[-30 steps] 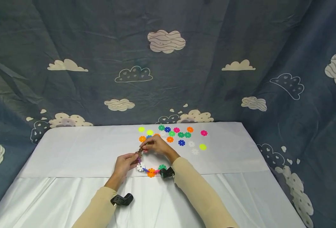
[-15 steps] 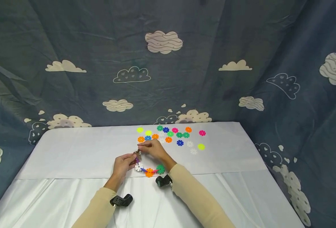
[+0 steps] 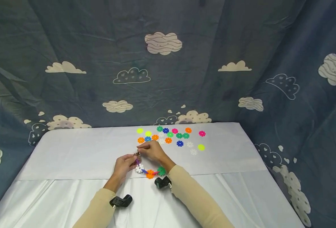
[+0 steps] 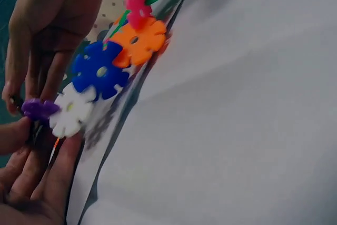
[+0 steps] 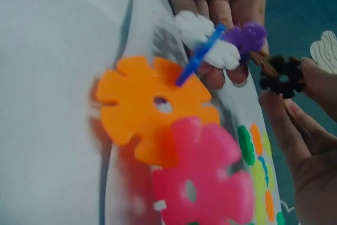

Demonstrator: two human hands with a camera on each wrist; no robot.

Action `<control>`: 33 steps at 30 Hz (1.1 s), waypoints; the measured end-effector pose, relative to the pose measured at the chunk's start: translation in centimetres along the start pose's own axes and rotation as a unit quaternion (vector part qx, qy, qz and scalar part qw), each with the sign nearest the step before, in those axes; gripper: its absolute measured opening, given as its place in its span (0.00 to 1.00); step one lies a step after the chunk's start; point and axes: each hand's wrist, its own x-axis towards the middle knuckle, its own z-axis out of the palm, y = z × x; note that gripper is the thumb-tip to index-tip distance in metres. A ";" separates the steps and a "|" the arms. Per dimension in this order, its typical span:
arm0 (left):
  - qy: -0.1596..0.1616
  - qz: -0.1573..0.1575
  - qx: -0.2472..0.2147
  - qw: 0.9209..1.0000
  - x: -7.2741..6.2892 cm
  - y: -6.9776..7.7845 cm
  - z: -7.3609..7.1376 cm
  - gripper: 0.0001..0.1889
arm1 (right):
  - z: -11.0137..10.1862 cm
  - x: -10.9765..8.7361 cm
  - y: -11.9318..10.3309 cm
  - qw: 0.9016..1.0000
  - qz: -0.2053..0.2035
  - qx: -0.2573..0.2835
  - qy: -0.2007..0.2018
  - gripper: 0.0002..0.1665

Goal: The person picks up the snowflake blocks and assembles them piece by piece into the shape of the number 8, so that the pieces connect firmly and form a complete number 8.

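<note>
A chain of interlocking snowflake discs hangs in a curve between my hands and the table, with a white disc (image 3: 139, 168), a blue disc (image 4: 101, 71), an orange disc (image 3: 150, 174), a pink disc (image 5: 205, 172) and a green disc (image 3: 161, 171). My left hand (image 3: 124, 165) grips the chain's upper end near the purple disc (image 5: 247, 36) and a brown disc (image 5: 263, 64). Between thumb and fingers, my right hand (image 3: 154, 152) pinches a dark brown disc (image 5: 283, 77), which meets the brown one at its edge.
Several loose snowflake discs lie at the back of the white table (image 3: 71, 155), among them a yellow disc (image 3: 201, 147), a dark blue disc (image 3: 180, 143) and a pink disc (image 3: 202, 133). A dark cloud-print curtain (image 3: 185, 82) hangs behind. Each wrist wears a black camera (image 3: 121, 201).
My right hand has come slightly down and nearer my left, bringing the dark brown disc closer to the chain's end. The left hand keeps its grip. The head view has shifted a little.
</note>
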 end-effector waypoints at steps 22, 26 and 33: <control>-0.110 -0.031 0.032 0.993 0.5 1.3 -0.9 0.27 | -11.5 -4.7 5.3 0.993 0.103 -0.039 0.051 0.13; -0.106 -0.030 0.032 0.993 0.5 1.3 -0.9 0.25 | -14.2 -6.6 6.9 0.984 0.136 -0.097 0.066 0.13; -0.118 -0.022 0.031 0.992 0.3 1.2 -1.1 0.25 | -16.6 -8.8 8.6 0.967 0.181 -0.161 0.079 0.17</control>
